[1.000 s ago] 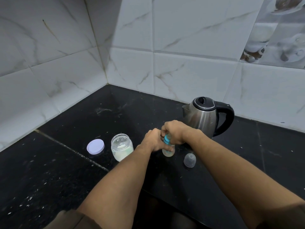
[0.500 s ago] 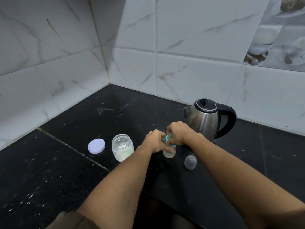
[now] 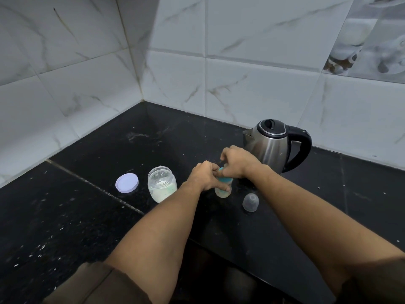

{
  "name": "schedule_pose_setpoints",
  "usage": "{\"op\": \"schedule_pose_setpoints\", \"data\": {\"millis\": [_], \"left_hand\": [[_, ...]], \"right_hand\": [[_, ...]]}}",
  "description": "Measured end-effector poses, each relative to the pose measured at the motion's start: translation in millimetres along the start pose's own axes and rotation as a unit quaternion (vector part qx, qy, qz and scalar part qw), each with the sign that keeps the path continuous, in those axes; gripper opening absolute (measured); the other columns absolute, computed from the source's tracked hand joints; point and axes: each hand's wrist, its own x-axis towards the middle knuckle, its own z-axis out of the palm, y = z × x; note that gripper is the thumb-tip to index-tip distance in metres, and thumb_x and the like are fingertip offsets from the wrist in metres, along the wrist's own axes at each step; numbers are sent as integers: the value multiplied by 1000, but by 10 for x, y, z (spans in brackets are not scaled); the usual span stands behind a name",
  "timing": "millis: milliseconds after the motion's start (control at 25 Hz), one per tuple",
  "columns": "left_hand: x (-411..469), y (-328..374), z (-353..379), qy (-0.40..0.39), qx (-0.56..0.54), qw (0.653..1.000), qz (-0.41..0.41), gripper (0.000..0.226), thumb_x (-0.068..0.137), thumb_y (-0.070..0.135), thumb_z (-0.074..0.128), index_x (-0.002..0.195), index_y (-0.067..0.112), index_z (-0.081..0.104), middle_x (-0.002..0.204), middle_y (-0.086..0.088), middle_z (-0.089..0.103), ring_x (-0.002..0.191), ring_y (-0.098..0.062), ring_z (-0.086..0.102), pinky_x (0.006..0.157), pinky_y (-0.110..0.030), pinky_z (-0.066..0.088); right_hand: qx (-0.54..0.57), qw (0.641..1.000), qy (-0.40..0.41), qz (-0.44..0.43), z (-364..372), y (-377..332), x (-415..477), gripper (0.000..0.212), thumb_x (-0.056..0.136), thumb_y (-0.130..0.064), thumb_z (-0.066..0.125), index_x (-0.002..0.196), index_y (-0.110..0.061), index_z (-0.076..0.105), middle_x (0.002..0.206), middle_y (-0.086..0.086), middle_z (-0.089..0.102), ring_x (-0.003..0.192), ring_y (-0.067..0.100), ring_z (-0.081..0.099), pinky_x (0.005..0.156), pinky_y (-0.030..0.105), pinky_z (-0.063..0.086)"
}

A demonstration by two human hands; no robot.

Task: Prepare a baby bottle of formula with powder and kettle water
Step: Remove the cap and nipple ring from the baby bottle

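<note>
A small baby bottle (image 3: pixel 222 192) with pale liquid stands on the black counter (image 3: pixel 87 216) in front of the steel kettle (image 3: pixel 274 145). My left hand (image 3: pixel 203 177) grips the bottle's body. My right hand (image 3: pixel 235 163) curls over its teal collar (image 3: pixel 224 179) at the top, hiding the nipple. An open glass jar of white powder (image 3: pixel 162 186) stands to the left, its lavender lid (image 3: pixel 127 182) lying flat beside it. The bottle's clear cap (image 3: pixel 251 202) sits on the counter to the right.
White marble-look tiled walls meet in a corner behind the counter. The counter's front edge runs diagonally at lower right, with a dark gap below it. White specks dot the counter at left.
Both hands stay on the bottle; the right hand has shifted slightly on the collar, wrist raised a little. The camera view has tilted slightly. The bottle stays in the same spot.
</note>
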Motion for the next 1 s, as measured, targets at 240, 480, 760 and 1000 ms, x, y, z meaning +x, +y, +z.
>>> {"op": "schedule_pose_setpoints", "data": {"millis": [240,480,760,1000], "left_hand": [[-4,34,6,-17,-12,1000,-12,44,66,29,99,103,23,75,99,7,78,99,-13,72,96,-42,59],[-7,52,1,-20,-3,1000,-19,45,67,30,98,102,25,71,100,5,77,99,-14,72,92,-39,59],[-2,31,-1,-21,-11,1000,1,37,69,28,97,95,28,71,100,7,78,100,-14,72,93,-39,59],[12,29,16,-27,-19,999,-14,44,68,27,98,105,25,73,103,7,79,102,-12,73,99,-43,58]], "right_hand": [[-18,999,-21,31,25,-48,-31,30,82,-36,81,104,-18,70,104,3,70,90,22,65,71,31,50],[-45,996,-69,-31,-2,-81,-14,39,82,-12,79,119,-21,72,118,1,67,101,21,62,84,33,55],[-20,999,11,32,27,-49,-42,44,76,-49,81,108,-21,67,106,-2,63,96,23,65,81,37,57],[-23,999,-30,-14,31,-27,-46,31,84,-20,80,113,-21,72,115,1,70,98,19,62,81,32,53]]}}
